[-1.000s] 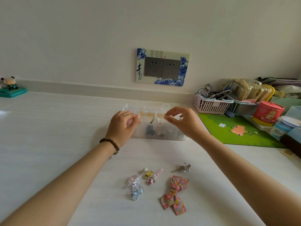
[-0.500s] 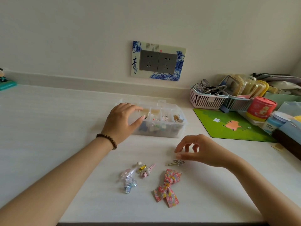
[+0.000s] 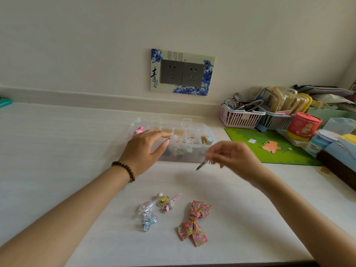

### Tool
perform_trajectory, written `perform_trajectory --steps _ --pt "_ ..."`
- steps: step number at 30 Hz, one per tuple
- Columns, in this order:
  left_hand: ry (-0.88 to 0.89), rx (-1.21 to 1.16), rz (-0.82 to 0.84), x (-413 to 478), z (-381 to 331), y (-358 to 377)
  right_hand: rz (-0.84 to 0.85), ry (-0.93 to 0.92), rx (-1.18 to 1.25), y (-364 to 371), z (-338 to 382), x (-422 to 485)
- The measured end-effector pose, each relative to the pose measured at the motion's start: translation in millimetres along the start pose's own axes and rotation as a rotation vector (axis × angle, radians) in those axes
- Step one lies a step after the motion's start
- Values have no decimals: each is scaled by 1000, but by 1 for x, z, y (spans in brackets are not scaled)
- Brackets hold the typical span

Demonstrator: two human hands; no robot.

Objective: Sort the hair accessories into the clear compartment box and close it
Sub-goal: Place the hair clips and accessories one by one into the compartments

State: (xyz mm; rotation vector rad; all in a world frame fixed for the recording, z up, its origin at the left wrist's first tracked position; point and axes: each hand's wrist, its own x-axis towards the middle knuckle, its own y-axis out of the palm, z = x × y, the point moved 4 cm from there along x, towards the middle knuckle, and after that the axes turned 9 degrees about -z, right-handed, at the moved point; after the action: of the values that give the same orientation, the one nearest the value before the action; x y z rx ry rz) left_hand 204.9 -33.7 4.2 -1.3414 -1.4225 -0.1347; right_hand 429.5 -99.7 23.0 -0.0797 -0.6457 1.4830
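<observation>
The clear compartment box (image 3: 194, 157) stands open at the middle of the white table, with small accessories in its cells. My left hand (image 3: 143, 151) rests against the box's left front, fingers spread. My right hand (image 3: 233, 158) hovers in front of the box's right end and pinches a thin silver hair clip (image 3: 202, 165), blurred by motion. Nearer to me lie a floral fabric bow (image 3: 193, 222), a small pink clip with a yellow piece (image 3: 167, 203) and a clear and silver bow clip (image 3: 147, 216).
A green mat (image 3: 269, 149) lies right of the box. Behind it stand a pink basket (image 3: 238, 116) with glasses, a second basket with packets, a red tub (image 3: 303, 125) and more clutter at the right edge. A wall socket (image 3: 182, 73) is above.
My right hand came down from the box to the silver clip on the table, picked it up and has lifted it toward the box. My left hand stayed at the box.
</observation>
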Motion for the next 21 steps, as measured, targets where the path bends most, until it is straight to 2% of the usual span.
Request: perform_trajectory --steps 2,4,9,13,17,21 --pt "-8 -14 6 0 1 0 -149 -57 -29 -10 12 23" --pt "-20 -24 12 0 2 0 -201 -136 -156 -16 24 46" --pt "-26 -47 13 0 1 -1 -73 -134 -333 0 17 93" --pt "-9 -53 19 1 0 -1 59 -147 -571 18 4 98" --pt "-15 -37 -7 0 -3 -3 -43 -138 -490 13 -3 85" --pt "-19 -26 33 -1 -2 -3 49 -104 -365 23 -9 53"
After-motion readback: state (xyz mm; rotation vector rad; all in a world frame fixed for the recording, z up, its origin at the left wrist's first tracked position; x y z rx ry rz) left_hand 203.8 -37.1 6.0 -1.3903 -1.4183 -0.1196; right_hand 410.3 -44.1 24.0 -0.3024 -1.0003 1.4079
